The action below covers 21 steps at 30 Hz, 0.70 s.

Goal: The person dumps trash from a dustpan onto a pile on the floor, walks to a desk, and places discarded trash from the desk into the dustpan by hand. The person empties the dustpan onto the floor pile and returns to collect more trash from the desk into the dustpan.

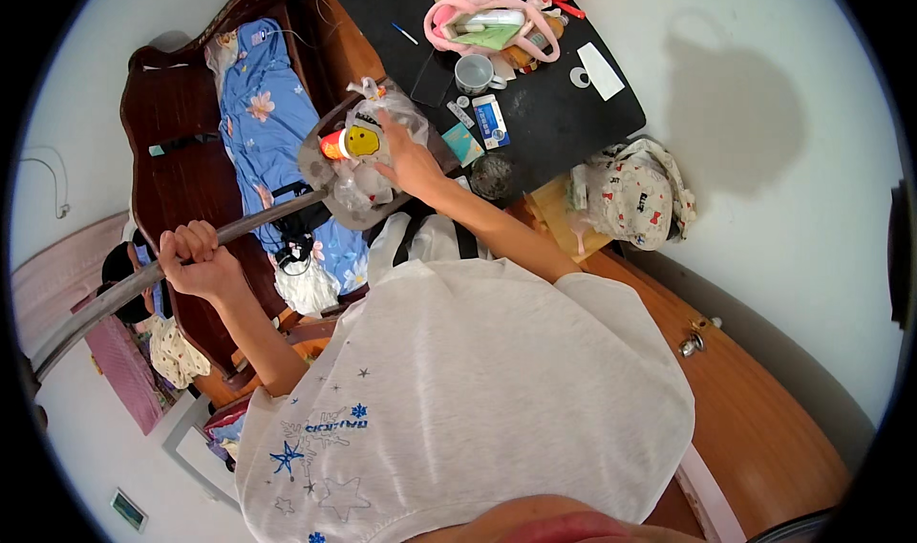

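My left hand (197, 256) is closed around a long metal handle (276, 215), which slants up to a grey dustpan (349, 217). In the pan lie a red and orange paper cup (334, 144), a clear plastic bag (408, 113) and crumpled clear plastic (354, 185). A yellow smiley-face piece (363, 140) shows beside the cup. Over the right part of this rubbish is my right hand (414, 163), thumb and fingers apart. Whether its fingertips touch the bag cannot be told. The hand and forearm hide some of the pan's contents.
A black table (551, 131) stands just beyond my right arm, bearing a mug (475, 74), a pink bag (494, 4), a blue and white box (491, 122) and a round dark glass-like dish (492, 175). A dark wooden bench (186, 185) with blue floral cloth (261, 124) is at left. A patterned backpack (637, 195) rests at right.
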Motion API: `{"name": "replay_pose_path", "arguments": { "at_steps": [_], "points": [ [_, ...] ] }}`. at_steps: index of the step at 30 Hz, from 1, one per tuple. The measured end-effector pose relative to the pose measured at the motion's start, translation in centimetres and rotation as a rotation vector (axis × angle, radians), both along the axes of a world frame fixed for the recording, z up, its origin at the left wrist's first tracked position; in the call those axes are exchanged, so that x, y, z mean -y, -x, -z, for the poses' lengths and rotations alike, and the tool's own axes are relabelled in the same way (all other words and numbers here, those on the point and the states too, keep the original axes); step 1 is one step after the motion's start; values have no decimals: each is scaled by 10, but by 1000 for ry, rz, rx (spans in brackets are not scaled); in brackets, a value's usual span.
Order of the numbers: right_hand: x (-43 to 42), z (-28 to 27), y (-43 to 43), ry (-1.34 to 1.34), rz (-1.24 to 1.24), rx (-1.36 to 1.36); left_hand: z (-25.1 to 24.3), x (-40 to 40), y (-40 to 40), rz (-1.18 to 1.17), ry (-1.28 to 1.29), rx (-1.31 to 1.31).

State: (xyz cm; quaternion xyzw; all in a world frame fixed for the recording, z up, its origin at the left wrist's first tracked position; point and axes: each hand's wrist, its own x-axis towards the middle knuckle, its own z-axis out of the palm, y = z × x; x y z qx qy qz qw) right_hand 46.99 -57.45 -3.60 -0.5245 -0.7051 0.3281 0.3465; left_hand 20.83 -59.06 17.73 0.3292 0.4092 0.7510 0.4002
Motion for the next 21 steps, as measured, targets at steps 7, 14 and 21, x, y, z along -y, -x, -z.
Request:
{"name": "replay_pose_path", "arguments": {
  "at_steps": [7,14,21],
  "points": [
    [-1,43,10,305,-369,-65,-4,-9,-13,4,-8,69],
    [-21,40,38,853,-759,-163,-14,-13,-17,-4,-24,52],
    [-16,22,36,881,-710,81,1,-17,-12,13,26,-27]
  ]
}}
